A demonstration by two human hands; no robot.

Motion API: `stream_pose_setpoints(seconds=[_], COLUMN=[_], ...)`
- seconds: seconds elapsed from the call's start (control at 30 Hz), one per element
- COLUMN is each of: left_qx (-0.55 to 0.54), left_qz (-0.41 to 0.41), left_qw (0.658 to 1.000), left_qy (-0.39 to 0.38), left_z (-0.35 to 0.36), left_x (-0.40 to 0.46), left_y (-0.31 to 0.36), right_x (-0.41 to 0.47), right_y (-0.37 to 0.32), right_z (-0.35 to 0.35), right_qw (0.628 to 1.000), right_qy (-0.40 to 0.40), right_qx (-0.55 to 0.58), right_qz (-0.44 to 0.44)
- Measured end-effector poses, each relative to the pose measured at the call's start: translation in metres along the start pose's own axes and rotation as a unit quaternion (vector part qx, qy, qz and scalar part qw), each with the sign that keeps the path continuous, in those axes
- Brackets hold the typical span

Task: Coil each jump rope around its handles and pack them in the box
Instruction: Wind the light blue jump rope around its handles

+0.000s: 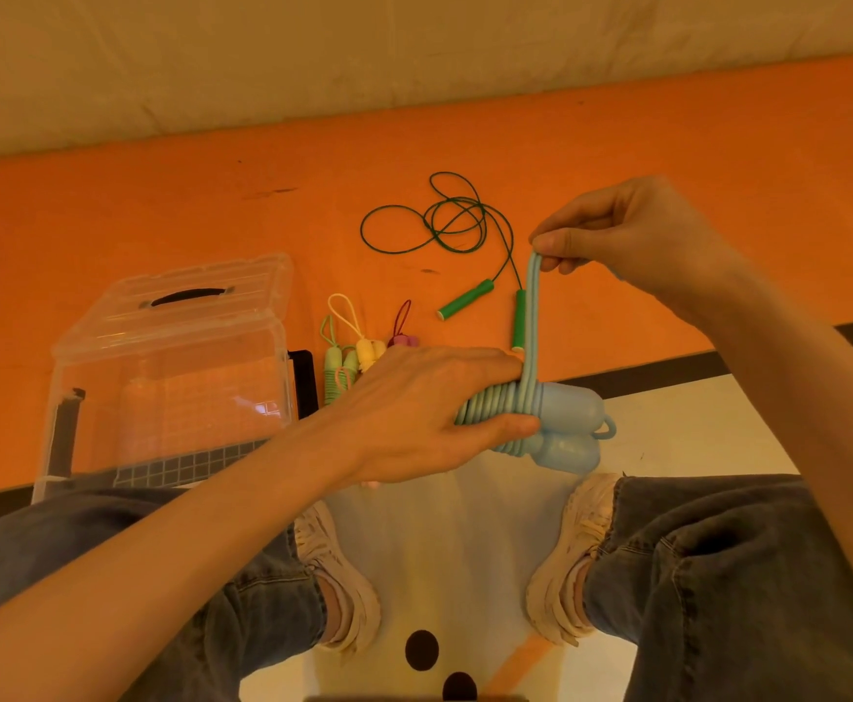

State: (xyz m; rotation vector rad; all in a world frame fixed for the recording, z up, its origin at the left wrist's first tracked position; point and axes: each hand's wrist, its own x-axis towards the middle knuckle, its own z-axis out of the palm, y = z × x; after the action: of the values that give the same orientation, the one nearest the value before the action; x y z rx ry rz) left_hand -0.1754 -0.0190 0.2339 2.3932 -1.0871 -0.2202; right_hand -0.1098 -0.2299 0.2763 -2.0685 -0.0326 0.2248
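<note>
My left hand [429, 412] grips a light blue jump rope [561, 423], its two handles side by side with cord wound round them. My right hand [632, 235] pinches the doubled end of the blue cord, pulled taut straight up from the handles. A dark green jump rope [465, 298] lies uncoiled on the orange mat, its loose cord loops behind its two green handles. Coiled pale green [335, 369], yellow [366, 347] and pink [403, 339] ropes lie next to the clear plastic box [171, 377], whose lid stands open at the left.
The orange mat [160, 210] runs across the floor with a dark border near my knees. A pale mat with black dots [444, 549] lies between my feet. A beige fabric wall rises behind the orange mat.
</note>
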Motion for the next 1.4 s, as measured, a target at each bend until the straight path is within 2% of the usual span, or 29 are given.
stream_pose_setpoints(seconds=[0.2, 0.37, 0.47, 0.53, 0.7, 0.8, 0.93, 1.07, 1.13, 1.2, 1.3, 1.4], left_qx=[-0.062, -0.183, -0.203, -0.229, -0.285, -0.270, -0.271, -0.334, -0.335, -0.314, -0.273, -0.279], left_qz=[-0.020, -0.065, -0.039, -0.039, -0.138, -0.173, -0.179, -0.206, -0.213, -0.206, -0.196, -0.209], left_qw=[0.996, 0.973, 0.965, 0.951, 0.902, 0.898, 0.894, 0.861, 0.859, 0.869, 0.886, 0.882], left_qy=[0.068, 0.126, 0.161, 0.204, 0.293, 0.302, 0.309, 0.323, 0.325, 0.323, 0.318, 0.317], left_z=[-0.009, -0.017, -0.016, -0.016, -0.018, -0.016, -0.020, -0.023, -0.023, -0.023, -0.022, -0.022], left_x=[0.003, 0.005, 0.005, 0.006, 0.008, 0.009, 0.012, 0.014, 0.013, 0.013, 0.013, 0.014], left_y=[0.003, 0.002, 0.004, 0.004, -0.002, -0.008, -0.012, -0.014, -0.016, -0.017, -0.017, -0.015], right_x=[-0.001, 0.001, 0.000, -0.002, -0.004, -0.008, -0.012, -0.017, -0.017, -0.017, -0.017, -0.018], right_y=[0.001, 0.007, 0.005, 0.002, -0.001, -0.005, -0.006, -0.007, -0.008, -0.009, -0.007, -0.006], right_z=[-0.003, -0.009, -0.005, -0.002, -0.004, -0.005, -0.007, -0.003, -0.003, -0.005, -0.010, -0.010], right_qw=[1.000, 0.999, 0.998, 0.998, 0.998, 0.998, 0.996, 0.983, 0.977, 0.978, 0.985, 0.988], right_qy=[-0.001, 0.010, -0.005, -0.008, -0.003, -0.025, -0.065, -0.175, -0.208, -0.210, -0.171, -0.155], right_qx=[-0.016, -0.015, -0.022, -0.040, -0.045, -0.038, -0.046, -0.059, -0.037, -0.018, 0.005, 0.022], right_qz=[0.024, 0.050, 0.059, 0.056, 0.053, 0.053, 0.038, 0.011, 0.006, 0.003, -0.001, 0.003])
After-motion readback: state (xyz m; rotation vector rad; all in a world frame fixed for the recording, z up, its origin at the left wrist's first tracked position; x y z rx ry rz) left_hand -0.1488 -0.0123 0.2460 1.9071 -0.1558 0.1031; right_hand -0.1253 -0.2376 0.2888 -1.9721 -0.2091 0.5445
